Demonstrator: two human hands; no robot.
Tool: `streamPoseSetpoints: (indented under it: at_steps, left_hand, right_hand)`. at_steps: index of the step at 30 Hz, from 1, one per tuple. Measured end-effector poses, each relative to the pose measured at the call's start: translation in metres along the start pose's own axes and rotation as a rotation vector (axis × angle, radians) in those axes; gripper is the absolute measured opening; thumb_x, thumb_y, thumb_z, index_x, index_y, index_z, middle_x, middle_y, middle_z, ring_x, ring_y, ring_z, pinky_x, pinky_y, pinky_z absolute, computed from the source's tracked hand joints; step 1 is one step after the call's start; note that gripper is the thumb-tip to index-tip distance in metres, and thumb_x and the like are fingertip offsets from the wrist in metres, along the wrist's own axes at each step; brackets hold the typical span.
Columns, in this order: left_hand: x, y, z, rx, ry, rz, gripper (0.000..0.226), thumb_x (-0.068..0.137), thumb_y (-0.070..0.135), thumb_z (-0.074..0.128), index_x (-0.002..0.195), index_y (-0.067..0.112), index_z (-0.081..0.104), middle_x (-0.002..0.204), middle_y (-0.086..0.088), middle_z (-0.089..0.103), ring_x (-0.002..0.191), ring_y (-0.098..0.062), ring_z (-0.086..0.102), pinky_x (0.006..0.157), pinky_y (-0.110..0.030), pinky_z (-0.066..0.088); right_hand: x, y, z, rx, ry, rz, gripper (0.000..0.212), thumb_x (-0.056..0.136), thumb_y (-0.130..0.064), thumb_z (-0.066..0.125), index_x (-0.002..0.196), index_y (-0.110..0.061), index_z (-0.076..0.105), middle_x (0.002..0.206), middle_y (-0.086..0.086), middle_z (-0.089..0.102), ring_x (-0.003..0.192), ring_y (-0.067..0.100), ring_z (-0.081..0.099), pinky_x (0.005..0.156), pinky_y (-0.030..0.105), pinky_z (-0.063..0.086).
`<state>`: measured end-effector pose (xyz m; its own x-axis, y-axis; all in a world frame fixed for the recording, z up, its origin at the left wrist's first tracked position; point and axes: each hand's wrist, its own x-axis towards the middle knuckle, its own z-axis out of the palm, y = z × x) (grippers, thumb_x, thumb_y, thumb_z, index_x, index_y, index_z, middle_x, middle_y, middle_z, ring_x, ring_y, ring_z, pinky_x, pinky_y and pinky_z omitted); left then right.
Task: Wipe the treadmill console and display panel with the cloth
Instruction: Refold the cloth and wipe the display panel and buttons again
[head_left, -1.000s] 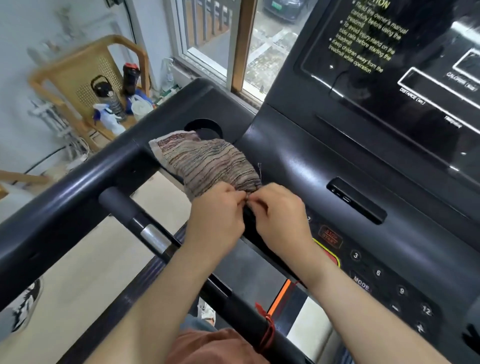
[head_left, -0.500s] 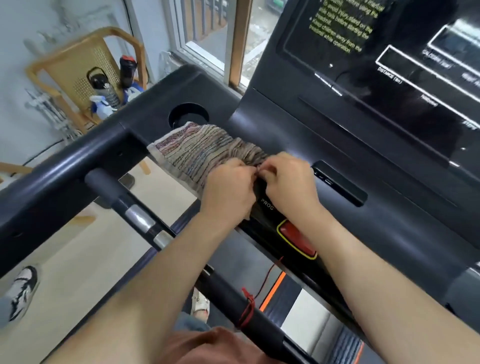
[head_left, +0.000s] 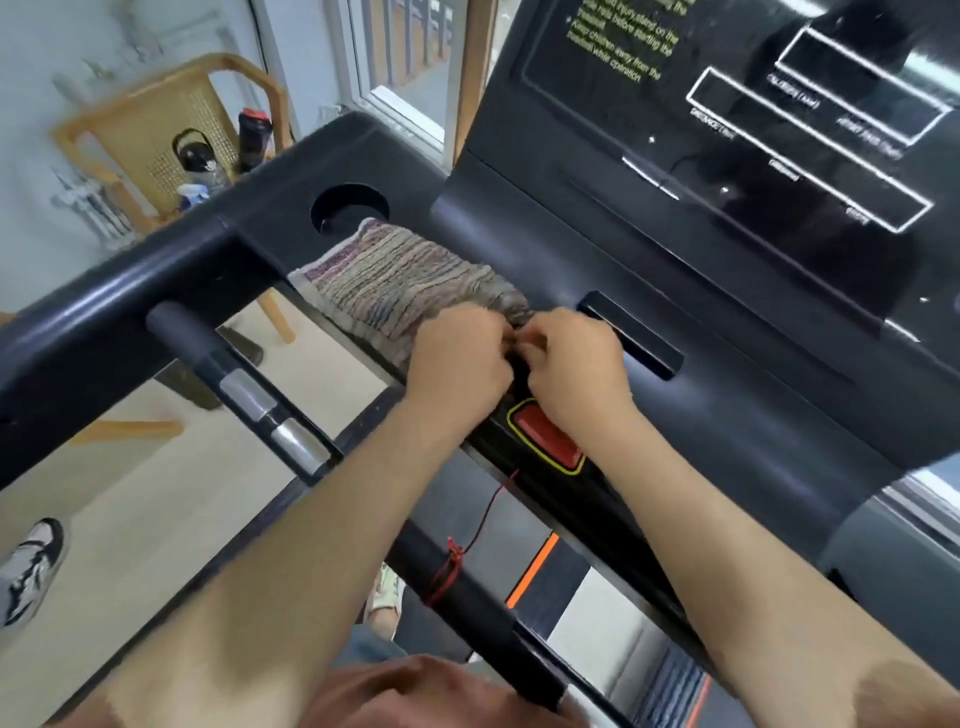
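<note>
LH, RH pinch cloth right end.

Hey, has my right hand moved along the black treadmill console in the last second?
Yes. The right hand has shifted right, toward the dark rectangular slot in the black treadmill console, and now sits beside its left end.

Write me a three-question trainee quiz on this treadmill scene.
1. True or false: the cloth covers the red button.
2. What sits at the cloth's far end? A) cup holder B) bottle C) shoe
3. Which grips the cloth: the left hand, the right hand, or both?

Key: 1 false; 2 A; 3 both.
</note>
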<state>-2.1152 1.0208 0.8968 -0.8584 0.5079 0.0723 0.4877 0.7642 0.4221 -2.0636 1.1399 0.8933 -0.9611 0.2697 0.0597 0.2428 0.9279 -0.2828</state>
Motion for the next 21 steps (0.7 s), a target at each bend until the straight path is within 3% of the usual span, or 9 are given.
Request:
streamPoseSetpoints:
  at_steps: [4,9,15,18,21]
  left_hand:
    - [-0.056,0.012,0.015,-0.206,0.049,0.109,0.024,0.075,0.021,0.051,0.070,0.016,0.074,0.070,-0.006,0.063,0.061,-0.030,0.061,0.047,-0.036,0.047]
    - [0.000,0.007,0.010,-0.050,0.052,0.009,0.016,0.078,0.015,0.060,0.081,0.019,0.075,0.080,-0.007,0.063,0.077,-0.030,0.060,0.057,-0.033,0.036]
    - [-0.064,0.033,0.027,-0.281,0.064,0.209,0.027,0.075,0.022,0.047,0.064,0.013,0.070,0.071,-0.006,0.057,0.060,-0.029,0.057,0.048,-0.033,0.042]
    - [-0.026,0.031,0.023,-0.192,0.080,0.138,0.023,0.073,0.019,0.052,0.071,0.014,0.075,0.075,-0.007,0.061,0.071,-0.030,0.061,0.057,-0.036,0.046]
    - [-0.033,0.038,0.029,-0.167,0.124,0.128,0.024,0.073,0.019,0.052,0.074,0.014,0.075,0.075,-0.006,0.062,0.066,-0.030,0.061,0.053,-0.034,0.046]
  right_hand:
    - [-0.056,0.019,-0.011,0.112,0.066,-0.017,0.005,0.074,-0.013,0.066,0.071,-0.013,0.070,0.075,0.004,0.068,0.070,0.030,0.064,0.059,0.039,0.052]
    - [0.001,0.007,-0.007,0.077,0.067,0.050,0.007,0.081,-0.009,0.066,0.081,-0.011,0.072,0.084,0.007,0.066,0.081,0.030,0.060,0.068,0.036,0.043]
    - [-0.083,0.029,-0.017,0.117,0.084,0.059,0.009,0.075,-0.010,0.066,0.075,-0.016,0.072,0.077,0.001,0.068,0.073,0.026,0.064,0.060,0.036,0.050]
    - [-0.040,0.029,-0.017,0.079,0.051,0.127,0.008,0.083,-0.011,0.065,0.084,-0.014,0.073,0.090,0.005,0.068,0.087,0.029,0.061,0.070,0.037,0.044]
    - [-0.052,0.033,-0.019,0.092,0.055,0.123,0.007,0.085,-0.010,0.065,0.084,-0.012,0.072,0.089,0.005,0.067,0.084,0.027,0.061,0.071,0.036,0.046]
